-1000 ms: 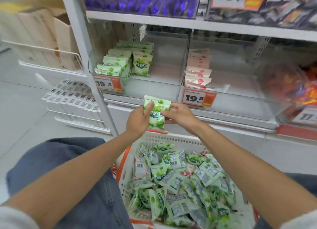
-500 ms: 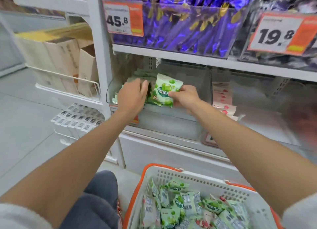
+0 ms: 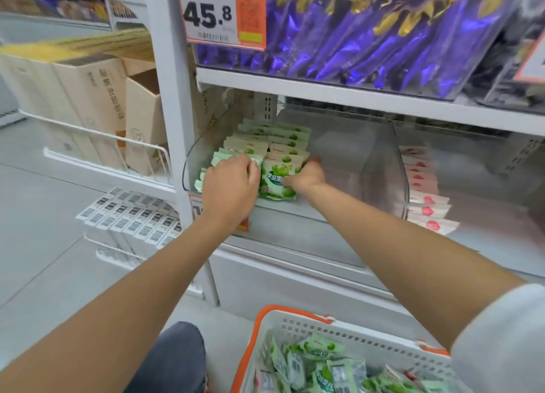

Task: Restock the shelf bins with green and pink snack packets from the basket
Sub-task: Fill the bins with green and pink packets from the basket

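At 12 o'clock from the white slotted plastic basket with orange rim [image 3: 339, 330], inside the clear plastic shelf bin [image 3: 354, 156], we now have the green foil snack packet [image 3: 277, 183]. It stands upright at the front of the right-hand row of stocked green packets [image 3: 265, 139].

A sec ago we held it w/ both hands just over the basket, below the bin's front lip. Half a sec ago it was at the bin mouth, so it's gone up & in.

Our right hand [image 3: 305, 176] pinches its 3 o'clock edge, thumb on the front, other fingers tucked behind & mostly hidden. Our left hand [image 3: 230, 186] has let go of it & sits at its 9 o'clock on the left row. Those fingers are together & bent over the packet tops; we can't tell if they grip or just steady.

We judge this one nearly placed, needing only release. Plenty's left tho:
- Loose green packets [image 3: 321, 363] lie heaped in the basket.
- The flat pink-and-white packets [image 3: 424, 198] in the next bin at 3 o'clock make just one row, w/ room beside.
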A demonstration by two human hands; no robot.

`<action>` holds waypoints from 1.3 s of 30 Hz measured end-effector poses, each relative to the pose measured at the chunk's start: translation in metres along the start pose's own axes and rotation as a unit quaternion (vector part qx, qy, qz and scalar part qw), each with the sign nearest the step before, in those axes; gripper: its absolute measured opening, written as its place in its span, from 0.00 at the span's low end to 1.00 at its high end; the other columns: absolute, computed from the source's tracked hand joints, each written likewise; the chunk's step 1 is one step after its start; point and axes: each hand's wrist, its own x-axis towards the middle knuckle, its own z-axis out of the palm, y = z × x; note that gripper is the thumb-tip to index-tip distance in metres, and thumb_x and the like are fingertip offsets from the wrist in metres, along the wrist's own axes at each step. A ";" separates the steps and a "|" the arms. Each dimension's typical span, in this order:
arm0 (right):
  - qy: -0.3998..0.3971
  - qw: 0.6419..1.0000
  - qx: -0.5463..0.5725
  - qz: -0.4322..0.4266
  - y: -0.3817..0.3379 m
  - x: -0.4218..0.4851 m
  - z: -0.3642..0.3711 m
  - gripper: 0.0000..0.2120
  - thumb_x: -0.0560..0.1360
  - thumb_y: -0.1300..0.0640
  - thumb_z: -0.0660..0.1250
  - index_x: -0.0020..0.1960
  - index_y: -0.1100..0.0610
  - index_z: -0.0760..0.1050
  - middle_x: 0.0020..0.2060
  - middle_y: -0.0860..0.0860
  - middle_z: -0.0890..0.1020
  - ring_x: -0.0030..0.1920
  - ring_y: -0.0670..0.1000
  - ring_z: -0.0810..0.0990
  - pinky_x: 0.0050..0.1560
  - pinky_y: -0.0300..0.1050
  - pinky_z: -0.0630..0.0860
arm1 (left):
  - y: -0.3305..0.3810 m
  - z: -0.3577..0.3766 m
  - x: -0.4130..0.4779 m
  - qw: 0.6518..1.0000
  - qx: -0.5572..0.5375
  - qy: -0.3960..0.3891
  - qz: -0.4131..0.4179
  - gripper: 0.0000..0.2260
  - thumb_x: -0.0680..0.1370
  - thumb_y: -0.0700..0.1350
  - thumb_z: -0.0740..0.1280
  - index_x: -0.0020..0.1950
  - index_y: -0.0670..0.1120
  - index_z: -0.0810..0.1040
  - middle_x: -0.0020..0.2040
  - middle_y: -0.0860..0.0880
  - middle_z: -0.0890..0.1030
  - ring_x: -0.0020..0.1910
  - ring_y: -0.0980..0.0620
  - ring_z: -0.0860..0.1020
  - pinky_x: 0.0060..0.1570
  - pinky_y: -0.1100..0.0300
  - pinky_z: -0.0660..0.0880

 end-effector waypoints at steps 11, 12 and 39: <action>0.024 0.995 -0.094 -0.033 0.008 0.004 0.003 0.21 0.72 0.54 0.75 0.62 0.59 0.75 0.58 0.55 0.81 0.59 0.56 0.79 0.53 0.43 0.74 | 0.002 -0.002 -0.002 1.000 -0.003 -0.002 0.002 0.16 0.81 0.46 0.54 0.36 0.44 0.70 0.32 0.48 0.73 0.32 0.44 0.72 0.37 0.51 0.69; 0.026 0.994 -0.106 -0.029 0.009 0.005 0.004 0.20 0.72 0.53 0.74 0.61 0.59 0.77 0.58 0.55 0.81 0.59 0.56 0.79 0.54 0.44 0.75 | 0.002 -0.002 -0.002 1.000 -0.004 -0.002 0.002 0.15 0.81 0.46 0.54 0.36 0.44 0.70 0.32 0.48 0.73 0.32 0.44 0.72 0.37 0.51 0.69; 0.093 0.900 -0.264 -0.335 0.039 -0.137 -0.091 0.05 0.75 0.59 0.64 0.50 0.56 0.76 0.46 0.52 0.80 0.46 0.55 0.78 0.41 0.47 0.73 | 0.070 -0.033 -0.068 0.996 -0.009 -0.086 0.037 0.10 0.80 0.47 0.57 0.41 0.46 0.73 0.37 0.49 0.76 0.37 0.45 0.75 0.34 0.53 0.70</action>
